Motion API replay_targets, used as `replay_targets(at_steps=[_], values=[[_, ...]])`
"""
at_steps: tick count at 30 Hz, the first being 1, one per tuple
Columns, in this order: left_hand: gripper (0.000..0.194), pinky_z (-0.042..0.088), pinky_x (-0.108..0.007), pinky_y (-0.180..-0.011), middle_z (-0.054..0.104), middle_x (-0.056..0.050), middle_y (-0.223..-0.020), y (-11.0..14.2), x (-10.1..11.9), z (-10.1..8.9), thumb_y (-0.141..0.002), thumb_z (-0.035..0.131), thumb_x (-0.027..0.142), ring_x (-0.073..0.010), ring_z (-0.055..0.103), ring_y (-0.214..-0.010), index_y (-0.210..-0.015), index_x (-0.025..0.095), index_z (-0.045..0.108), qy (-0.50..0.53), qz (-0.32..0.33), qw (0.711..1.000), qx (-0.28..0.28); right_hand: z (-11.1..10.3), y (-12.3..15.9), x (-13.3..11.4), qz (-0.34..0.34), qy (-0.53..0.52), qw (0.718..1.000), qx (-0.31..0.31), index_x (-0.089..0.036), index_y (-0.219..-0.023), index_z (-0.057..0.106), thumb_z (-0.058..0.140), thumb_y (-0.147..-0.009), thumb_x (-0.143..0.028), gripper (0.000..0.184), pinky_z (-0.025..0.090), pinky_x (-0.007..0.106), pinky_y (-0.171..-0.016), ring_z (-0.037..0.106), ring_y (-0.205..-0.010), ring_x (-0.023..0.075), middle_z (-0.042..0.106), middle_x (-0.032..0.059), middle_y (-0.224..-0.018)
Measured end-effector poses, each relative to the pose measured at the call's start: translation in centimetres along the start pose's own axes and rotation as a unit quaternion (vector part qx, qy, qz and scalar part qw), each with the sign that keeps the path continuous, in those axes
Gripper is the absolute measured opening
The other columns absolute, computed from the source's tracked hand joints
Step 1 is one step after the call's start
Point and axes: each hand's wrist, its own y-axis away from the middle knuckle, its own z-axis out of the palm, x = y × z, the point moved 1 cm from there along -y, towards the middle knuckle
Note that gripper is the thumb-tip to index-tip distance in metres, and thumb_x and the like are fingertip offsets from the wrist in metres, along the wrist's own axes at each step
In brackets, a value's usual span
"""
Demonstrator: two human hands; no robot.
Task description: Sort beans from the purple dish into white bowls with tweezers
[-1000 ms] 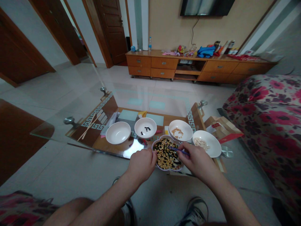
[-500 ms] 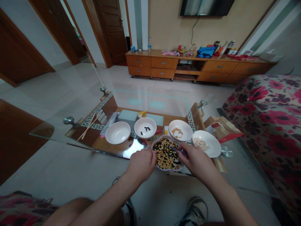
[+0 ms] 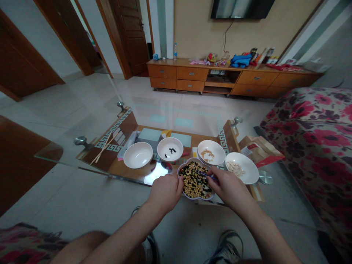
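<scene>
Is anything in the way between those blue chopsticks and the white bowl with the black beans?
Nothing visible. The blue chopsticks in the right hand reach over the mixed beans in the scalloped bowl; only that bowl's rim lies between them and the white bowl. The left hand sits lower.

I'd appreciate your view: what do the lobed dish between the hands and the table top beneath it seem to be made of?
The lobed dish looks like glazed ceramic: its pale rim is smooth and glossy, though melamine can't be ruled out. The table top looks like clear glass: the floor shows through it, and its surface throws a bright reflection.
</scene>
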Motion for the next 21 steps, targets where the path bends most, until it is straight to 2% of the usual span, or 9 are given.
replay_targets(at_steps=[17,21], values=[[0.054,0.052,-0.038,-0.074,0.076,-0.014,-0.094,0.05,-0.04,-0.05,-0.105,0.022,0.045,-0.0285,0.073,-0.086,-0.107,0.017,0.069,0.002,-0.001,1.0,0.001,0.09,0.02,0.12,-0.01,-0.006,1.0,0.012,-0.023,-0.093,0.067,0.049,-0.095,-0.032,0.02,0.042,0.029,-0.062,0.069,-0.072,0.0211,0.076,0.0068,-0.084],[0.054,0.053,-0.039,-0.073,0.076,-0.014,-0.093,0.1,-0.11,0.07,-0.105,0.022,0.045,-0.0285,0.073,-0.085,-0.105,0.017,0.069,0.001,0.002,1.0,0.006,-0.25,0.18,-0.16,-0.024,-0.028,0.999,0.039,-0.023,-0.093,0.068,0.048,-0.095,-0.034,0.023,0.042,0.03,-0.062,0.07,-0.073,0.0215,0.077,0.007,-0.085]])
